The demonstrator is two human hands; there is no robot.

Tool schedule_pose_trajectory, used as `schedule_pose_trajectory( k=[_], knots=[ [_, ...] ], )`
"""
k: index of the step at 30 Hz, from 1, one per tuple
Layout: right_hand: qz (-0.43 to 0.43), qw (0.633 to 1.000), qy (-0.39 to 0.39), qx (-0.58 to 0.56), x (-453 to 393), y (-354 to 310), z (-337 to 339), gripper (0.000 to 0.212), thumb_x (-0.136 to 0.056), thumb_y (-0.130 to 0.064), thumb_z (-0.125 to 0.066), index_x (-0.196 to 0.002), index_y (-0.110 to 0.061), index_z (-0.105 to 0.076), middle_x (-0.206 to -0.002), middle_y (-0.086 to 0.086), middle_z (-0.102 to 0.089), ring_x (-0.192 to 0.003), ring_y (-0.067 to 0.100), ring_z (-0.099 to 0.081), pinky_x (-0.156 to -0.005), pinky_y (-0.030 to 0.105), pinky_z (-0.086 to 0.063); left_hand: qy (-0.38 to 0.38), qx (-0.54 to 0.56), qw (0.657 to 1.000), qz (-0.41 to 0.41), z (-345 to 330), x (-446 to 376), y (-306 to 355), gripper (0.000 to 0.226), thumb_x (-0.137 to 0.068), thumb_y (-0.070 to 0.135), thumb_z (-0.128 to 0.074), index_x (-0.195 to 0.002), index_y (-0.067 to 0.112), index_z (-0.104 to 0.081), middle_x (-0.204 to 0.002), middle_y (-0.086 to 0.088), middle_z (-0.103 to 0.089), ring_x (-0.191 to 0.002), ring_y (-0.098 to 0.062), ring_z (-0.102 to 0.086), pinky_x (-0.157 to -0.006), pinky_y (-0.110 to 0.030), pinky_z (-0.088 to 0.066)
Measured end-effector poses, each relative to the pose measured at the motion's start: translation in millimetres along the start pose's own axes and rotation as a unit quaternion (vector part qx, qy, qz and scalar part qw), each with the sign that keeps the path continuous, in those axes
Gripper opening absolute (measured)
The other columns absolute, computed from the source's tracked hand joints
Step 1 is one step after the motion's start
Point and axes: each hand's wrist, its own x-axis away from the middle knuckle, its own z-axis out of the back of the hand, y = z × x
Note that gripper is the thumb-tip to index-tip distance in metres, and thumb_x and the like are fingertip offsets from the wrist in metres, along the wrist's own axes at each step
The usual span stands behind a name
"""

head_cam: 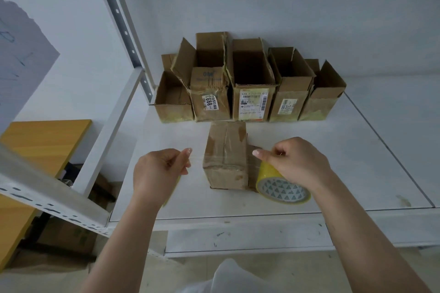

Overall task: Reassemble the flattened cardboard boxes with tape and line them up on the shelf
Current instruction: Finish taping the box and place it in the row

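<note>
A small brown cardboard box (226,154) lies on the white shelf (309,162) in front of me, its taped seam facing up. A clear strip of tape (209,157) stretches across it between my hands. My left hand (162,171) pinches the strip's free end left of the box. My right hand (295,162) grips the yellow tape roll (283,188) just right of the box. Several open-topped cardboard boxes (252,93) stand in a row at the back of the shelf against the wall.
A white perforated shelf upright (119,19) rises at the left and a slanted metal rail (47,197) crosses the lower left. A wooden board (42,140) and more cardboard (71,235) lie beyond it. The shelf's front edge (238,219) runs below my hands.
</note>
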Motion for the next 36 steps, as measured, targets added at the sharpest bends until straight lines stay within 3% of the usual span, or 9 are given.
schedule_pose_trajectory(
  k=[8, 12, 16, 18, 21, 25, 29, 32, 36],
  knots=[
    [-0.006, 0.999, -0.011, 0.043, -11.0, 7.5, -18.6, 0.063, -0.072, -0.08, -0.054, -0.063, -0.019, -0.062, -0.054, -0.007, -0.055, -0.058, 0.01, -0.056, -0.052, 0.024, -0.035, -0.024, -0.017, 0.998, 0.048, -25.6, 2.2, -25.2, 0.04, -0.094, 0.048, -0.056, -0.059, 0.03, -0.065, -0.06, 0.024, -0.065, -0.064, 0.011, -0.061, -0.059, -0.024, -0.04],
    [-0.019, 0.998, -0.027, 0.062, -11.2, 19.9, -29.3, 0.063, -0.073, -0.079, -0.054, -0.065, -0.018, -0.062, -0.056, -0.007, -0.055, -0.058, 0.011, -0.056, -0.052, 0.024, -0.035, -0.053, 0.023, 0.996, 0.074, -52.0, 11.6, -29.3, 0.04, -0.097, 0.043, -0.053, -0.062, 0.028, -0.063, -0.058, 0.016, -0.065, -0.063, -0.001, -0.063, -0.062, -0.025, -0.045],
    [-0.015, 0.997, -0.024, 0.066, -11.5, 25.7, -35.2, 0.062, -0.075, -0.08, -0.051, -0.063, -0.02, -0.059, -0.056, -0.007, -0.054, -0.059, 0.01, -0.056, -0.052, 0.024, -0.034, -0.031, -0.006, 0.999, 0.039, -77.6, 23.6, -23.1, 0.039, -0.102, 0.032, -0.041, -0.067, 0.019, -0.053, -0.06, 0.001, -0.06, -0.063, -0.024, -0.06, -0.057, -0.036, -0.042],
    [-0.011, 0.997, -0.023, 0.077, -12.5, 25.7, -36.5, 0.062, -0.076, -0.08, -0.05, -0.065, -0.02, -0.061, -0.059, -0.006, -0.057, -0.061, 0.009, -0.056, -0.052, 0.024, -0.036, -0.018, -0.045, 0.998, 0.027, -84.8, 27.3, -20.2, 0.037, -0.103, 0.031, -0.035, -0.071, 0.018, -0.048, -0.06, 0.001, -0.053, -0.061, -0.027, -0.054, -0.052, -0.036, -0.033],
    [-0.007, 0.995, -0.027, 0.092, -13.8, 26.4, -37.4, 0.061, -0.077, -0.08, -0.047, -0.069, -0.022, -0.063, -0.063, -0.006, -0.06, -0.063, 0.009, -0.057, -0.053, 0.024, -0.037, -0.018, -0.129, 0.99, 0.047, -91.3, 29.0, -18.8, 0.041, -0.102, 0.037, -0.023, -0.073, 0.02, -0.047, -0.061, 0.006, -0.046, -0.065, -0.028, -0.055, -0.055, -0.032, -0.028],
    [-0.003, 0.995, -0.026, 0.098, -13.9, 26.7, -38.1, 0.06, -0.078, -0.081, -0.044, -0.072, -0.024, -0.063, -0.066, -0.007, -0.06, -0.064, 0.008, -0.057, -0.053, 0.024, -0.037, -0.031, -0.175, 0.981, 0.079, -95.4, 30.5, -14.6, 0.048, -0.103, 0.04, -0.017, -0.071, 0.022, -0.047, -0.069, -0.004, -0.058, -0.074, -0.032, -0.06, -0.06, -0.032, -0.031],
    [-0.008, 0.995, -0.041, 0.088, -13.2, 26.6, -36.7, 0.057, -0.078, -0.08, -0.044, -0.073, -0.026, -0.061, -0.067, -0.008, -0.061, -0.066, 0.007, -0.057, -0.053, 0.024, -0.037, -0.041, -0.17, 0.982, 0.077, -91.7, 31.1, -14.3, 0.048, -0.103, 0.041, -0.016, -0.069, 0.022, -0.045, -0.059, 0.006, -0.042, -0.073, -0.03, -0.06, -0.059, -0.031, -0.033],
    [-0.016, 0.997, -0.057, 0.058, -14.0, 27.5, -34.8, 0.053, -0.079, -0.078, -0.047, -0.072, -0.027, -0.061, -0.069, -0.007, -0.061, -0.068, 0.008, -0.058, -0.054, 0.026, -0.038, -0.05, -0.165, 0.983, 0.07, -83.8, 27.3, -18.3, 0.045, -0.1, 0.049, -0.022, -0.071, 0.022, -0.044, -0.062, 0.006, -0.048, -0.074, -0.026, -0.06, -0.056, -0.032, -0.031],
    [-0.009, 0.997, -0.069, 0.033, -14.0, 28.8, -31.4, 0.053, -0.082, -0.075, -0.045, -0.073, -0.026, -0.062, -0.07, -0.006, -0.064, -0.068, 0.008, -0.059, -0.056, 0.026, -0.043, 0.032, -0.172, 0.981, 0.084, -61.7, 20.0, -30.8, 0.033, -0.093, 0.057, -0.045, -0.085, 0.025, -0.052, -0.084, 0.009, -0.058, -0.077, -0.021, -0.057, -0.06, -0.03, -0.034]
  ],
)
